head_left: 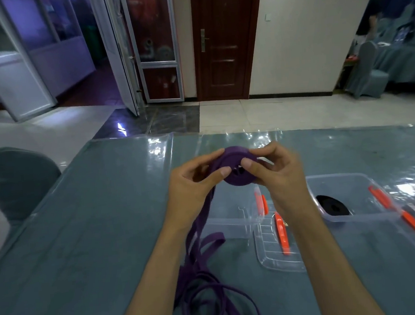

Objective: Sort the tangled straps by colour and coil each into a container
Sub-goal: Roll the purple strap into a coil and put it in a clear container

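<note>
Both hands grasp the purple strap coil [237,167] above the counter [106,215]: left hand [193,183] at nine o'clock feeding, right hand [274,169] at three. Its loose tail [203,269] trails toward six o'clock.

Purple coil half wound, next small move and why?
Probably wind another turn: both hands hold the purple coil above the table, yet much loose purple strap trails below, and the near clear container looks empty.
</note>
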Motion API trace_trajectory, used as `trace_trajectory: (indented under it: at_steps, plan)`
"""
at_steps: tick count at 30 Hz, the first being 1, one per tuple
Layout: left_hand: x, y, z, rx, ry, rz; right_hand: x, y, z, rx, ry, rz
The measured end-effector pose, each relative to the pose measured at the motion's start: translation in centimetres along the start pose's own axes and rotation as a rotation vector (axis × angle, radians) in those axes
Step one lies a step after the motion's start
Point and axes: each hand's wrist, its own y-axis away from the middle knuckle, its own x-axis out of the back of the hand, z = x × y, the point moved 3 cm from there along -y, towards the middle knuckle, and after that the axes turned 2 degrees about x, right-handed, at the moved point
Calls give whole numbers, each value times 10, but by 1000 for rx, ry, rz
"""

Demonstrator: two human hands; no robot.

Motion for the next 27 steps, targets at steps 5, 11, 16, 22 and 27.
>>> trace_trajectory:
  at_steps: [5, 11, 16, 22, 27]
  plan:
    - [0, 10, -4, 7, -32, 100, 8, 2, -2, -75, 75, -49]
    - [8, 18, -9, 97, 36, 58, 0, 17, 24, -142, -53, -77]
    - [14, 31, -18, 120, -2, 62, -2, 25, 33, -91, 6, -59]
    - [25, 32, -10, 21, -195, -84, -13, 35, 42, -66, 43, -84]
    - [22, 45, -24, -4, -147, -15, -10, 32, 36, -2, 159, -89]
